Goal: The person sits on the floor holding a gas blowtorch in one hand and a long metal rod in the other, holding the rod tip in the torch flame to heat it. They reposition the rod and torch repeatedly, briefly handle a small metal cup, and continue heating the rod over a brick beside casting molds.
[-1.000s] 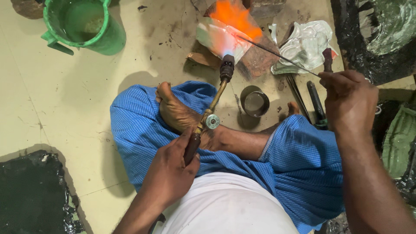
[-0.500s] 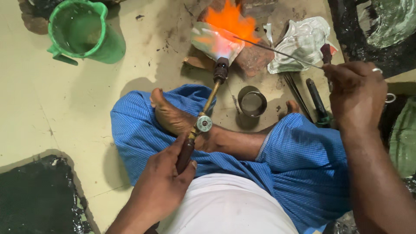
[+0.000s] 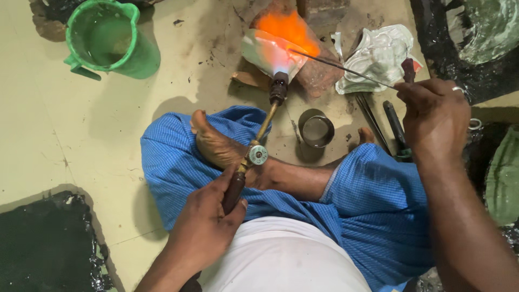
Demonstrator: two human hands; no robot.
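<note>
My left hand [image 3: 208,224] grips the dark handle of a brass gas torch [image 3: 259,141] that points away from me. Its orange flame [image 3: 285,30] plays on a pale metal piece [image 3: 259,51] resting on a brick [image 3: 319,73]. My right hand [image 3: 435,116] pinches a thin metal rod [image 3: 340,67], whose far tip reaches into the flame over the metal piece. I sit cross-legged on the floor in blue checked cloth, one bare foot [image 3: 213,143] just under the torch.
A green plastic jug [image 3: 111,40] with water stands at the far left. A small round metal cup [image 3: 317,128] sits beside my knee. Crumpled silvery foil [image 3: 378,54] and several dark hand tools [image 3: 394,127] lie near my right hand. Black sheeting [image 3: 46,243] covers the floor at left.
The view has shifted slightly. My right hand has dropped a little and the rod tip stays in the flame. The left hand keeps its hold on the torch.
</note>
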